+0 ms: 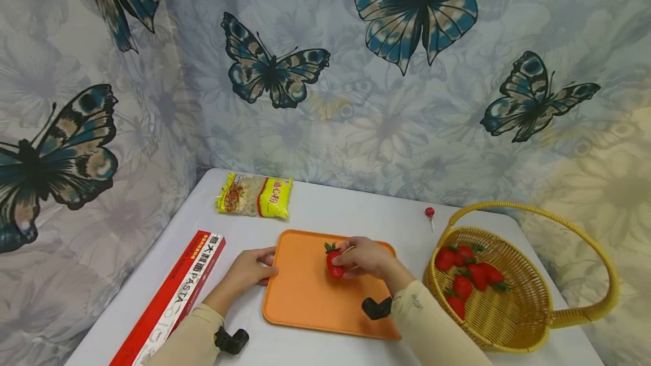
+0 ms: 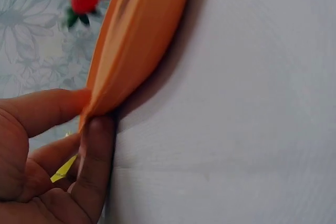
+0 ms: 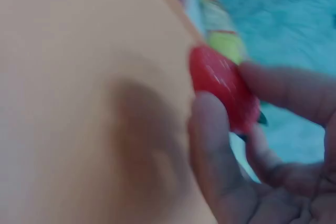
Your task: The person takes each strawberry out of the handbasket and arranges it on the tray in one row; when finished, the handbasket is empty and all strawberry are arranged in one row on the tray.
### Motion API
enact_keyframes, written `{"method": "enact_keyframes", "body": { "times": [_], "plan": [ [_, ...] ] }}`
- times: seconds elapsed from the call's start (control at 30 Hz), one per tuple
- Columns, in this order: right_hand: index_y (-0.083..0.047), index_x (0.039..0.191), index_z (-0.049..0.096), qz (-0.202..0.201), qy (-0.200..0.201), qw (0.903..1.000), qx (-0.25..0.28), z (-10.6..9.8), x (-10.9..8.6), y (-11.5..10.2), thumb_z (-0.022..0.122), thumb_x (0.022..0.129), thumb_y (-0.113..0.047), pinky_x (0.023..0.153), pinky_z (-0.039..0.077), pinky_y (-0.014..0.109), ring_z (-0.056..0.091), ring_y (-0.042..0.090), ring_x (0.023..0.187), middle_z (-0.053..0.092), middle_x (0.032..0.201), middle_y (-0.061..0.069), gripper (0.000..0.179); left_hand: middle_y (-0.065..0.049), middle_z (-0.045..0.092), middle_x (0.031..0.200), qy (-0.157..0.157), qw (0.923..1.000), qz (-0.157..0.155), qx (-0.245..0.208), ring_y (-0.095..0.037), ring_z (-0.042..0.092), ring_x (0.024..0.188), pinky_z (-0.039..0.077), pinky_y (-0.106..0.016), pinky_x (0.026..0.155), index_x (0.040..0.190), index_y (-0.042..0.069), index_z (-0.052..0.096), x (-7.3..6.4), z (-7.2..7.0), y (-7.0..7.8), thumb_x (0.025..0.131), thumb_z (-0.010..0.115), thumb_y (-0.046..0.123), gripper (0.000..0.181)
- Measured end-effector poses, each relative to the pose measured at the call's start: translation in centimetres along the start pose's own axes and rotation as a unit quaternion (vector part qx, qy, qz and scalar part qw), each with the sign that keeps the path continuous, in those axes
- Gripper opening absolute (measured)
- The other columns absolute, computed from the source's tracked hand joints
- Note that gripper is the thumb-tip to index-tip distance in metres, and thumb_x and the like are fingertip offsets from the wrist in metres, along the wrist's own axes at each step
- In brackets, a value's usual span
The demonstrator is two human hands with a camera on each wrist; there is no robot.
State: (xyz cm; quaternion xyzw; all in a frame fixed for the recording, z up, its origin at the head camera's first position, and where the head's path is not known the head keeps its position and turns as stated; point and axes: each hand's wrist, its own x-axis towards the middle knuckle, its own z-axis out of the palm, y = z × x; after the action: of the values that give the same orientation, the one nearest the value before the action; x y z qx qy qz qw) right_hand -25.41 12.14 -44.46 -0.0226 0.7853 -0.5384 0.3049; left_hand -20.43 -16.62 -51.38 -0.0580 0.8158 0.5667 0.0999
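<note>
Over the middle of an orange tray (image 1: 300,292), my right hand (image 1: 367,257) holds a red strawberry (image 1: 334,262) with green leaves. The right wrist view shows the strawberry (image 3: 220,85) pinched between thumb and fingers, its shadow falling on the tray surface (image 3: 68,103). My left hand (image 1: 249,271) grips the tray's left edge. In the left wrist view, thumb and fingers of that hand (image 2: 58,150) pinch the tray rim (image 2: 134,45) from both sides.
A yellow wicker basket (image 1: 513,309) with several strawberries (image 1: 463,287) stands at the right. Behind it lies a lollipop (image 1: 430,216). A yellow food packet (image 1: 254,195) lies at the back left, and a long red-and-white pasta box (image 1: 173,298) along the left side.
</note>
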Motion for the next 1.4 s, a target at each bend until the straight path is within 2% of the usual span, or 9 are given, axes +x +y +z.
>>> {"method": "enact_keyframes", "body": {
  "times": [0.1, 0.2, 0.3, 0.47, 0.73, 0.9, 1.13, 1.27, 1.4],
  "plan": [
    [0.003, 0.103, 0.053, 0.002, 0.035, 0.9993, 0.011, 2.6, 2.8, 0.4, 0.077, 0.084, -0.008, 0.064, 0.06, 0.033, 0.065, 0.021, 0.071, 0.06, 0.1, 0.017, 0.033, -0.007, 0.057, 0.094, -0.007, 1.0, 0.005, 0.001, -0.016, 0.061, 0.069, 0.058, -0.032, 0.06, 0.136, 0.0, 0.057, -0.3, 0.4, -0.2, 0.079, 0.076, -0.002, 0.059],
    [0.003, 0.104, 0.053, -0.01, 0.062, 0.998, 0.008, 4.8, 4.7, -0.1, 0.076, 0.084, -0.008, 0.063, 0.06, 0.033, 0.065, 0.021, 0.069, 0.059, 0.102, 0.017, 0.033, -0.007, 0.057, 0.097, -0.007, 0.9999, 0.004, 0.007, -0.017, 0.059, 0.069, 0.058, -0.031, 0.06, 0.136, 0.003, 0.057, -0.4, 0.3, -0.2, 0.08, 0.075, -0.003, 0.06],
    [0.002, 0.104, 0.053, -0.018, 0.085, 0.9963, -0.003, 6.5, 5.8, -0.9, 0.078, 0.084, -0.009, 0.062, 0.06, 0.032, 0.064, 0.022, 0.069, 0.059, 0.102, 0.016, 0.034, -0.007, 0.058, 0.099, -0.008, 0.9999, -0.001, 0.012, -0.017, 0.059, 0.071, 0.058, -0.03, 0.062, 0.137, 0.004, 0.056, -0.2, 0.1, -0.2, 0.082, 0.075, -0.002, 0.059],
    [0.0, 0.102, 0.053, -0.02, 0.112, 0.9935, -0.004, 8.0, 6.9, -2.0, 0.078, 0.083, -0.009, 0.061, 0.059, 0.032, 0.063, 0.025, 0.072, 0.058, 0.103, 0.015, 0.032, -0.008, 0.058, 0.1, -0.006, 0.9999, -0.009, 0.012, -0.018, 0.059, 0.072, 0.058, -0.03, 0.063, 0.138, 0.004, 0.056, 0.0, -0.3, 0.1, 0.082, 0.075, -0.001, 0.059],
    [-0.002, 0.1, 0.056, -0.027, 0.164, 0.9859, -0.015, 8.9, 7.9, -2.2, 0.079, 0.083, -0.011, 0.061, 0.059, 0.029, 0.063, 0.024, 0.075, 0.06, 0.1, 0.014, 0.03, -0.008, 0.059, 0.1, -0.017, 0.9998, -0.005, -0.005, -0.017, 0.062, 0.071, 0.059, -0.03, 0.063, 0.138, 0.006, 0.057, 1.0, 0.0, -0.1, 0.083, 0.075, 0.0, 0.058],
    [-0.002, 0.102, 0.06, -0.038, 0.16, 0.9861, -0.023, 10.0, 8.1, -2.1, 0.078, 0.084, -0.014, 0.062, 0.059, 0.029, 0.064, 0.021, 0.072, 0.062, 0.096, 0.012, 0.028, -0.008, 0.059, 0.099, -0.009, 0.9998, -0.014, -0.01, -0.017, 0.061, 0.07, 0.059, -0.031, 0.063, 0.137, 0.006, 0.057, 0.6, -0.2, -0.5, 0.083, 0.075, -0.001, 0.058],
    [-0.003, 0.103, 0.062, -0.059, 0.156, 0.9857, -0.027, 10.2, 7.9, -2.0, 0.079, 0.084, -0.014, 0.059, 0.058, 0.029, 0.061, 0.02, 0.067, 0.061, 0.088, 0.009, 0.028, -0.008, 0.058, 0.1, -0.012, 0.9998, -0.014, -0.006, -0.017, 0.061, 0.07, 0.059, -0.031, 0.062, 0.137, 0.005, 0.057, 0.5, 0.0, -0.4, 0.083, 0.075, 0.0, 0.057],
    [-0.003, 0.112, 0.06, -0.064, 0.155, 0.9858, -0.015, 9.6, 7.6, -1.8, 0.081, 0.082, -0.019, 0.061, 0.057, 0.028, 0.063, 0.021, 0.069, 0.064, 0.089, 0.008, 0.04, -0.008, 0.058, 0.1, -0.012, 0.9998, -0.01, -0.009, -0.017, 0.061, 0.07, 0.059, -0.031, 0.062, 0.137, 0.004, 0.057, 0.4, -0.1, -0.2, 0.083, 0.075, -0.002, 0.057],
    [0.0, 0.12, 0.058, -0.077, 0.147, 0.986, 0.003, 7.2, 5.6, -2.1, 0.082, 0.081, -0.022, 0.069, 0.058, 0.035, 0.067, 0.03, 0.077, 0.067, 0.09, 0.01, 0.051, -0.009, 0.057, 0.1, -0.009, 0.9998, -0.016, -0.007, -0.018, 0.06, 0.07, 0.059, -0.031, 0.062, 0.137, 0.004, 0.057, 0.2, -0.2, -0.2, 0.083, 0.074, -0.002, 0.057]
  ]
}}
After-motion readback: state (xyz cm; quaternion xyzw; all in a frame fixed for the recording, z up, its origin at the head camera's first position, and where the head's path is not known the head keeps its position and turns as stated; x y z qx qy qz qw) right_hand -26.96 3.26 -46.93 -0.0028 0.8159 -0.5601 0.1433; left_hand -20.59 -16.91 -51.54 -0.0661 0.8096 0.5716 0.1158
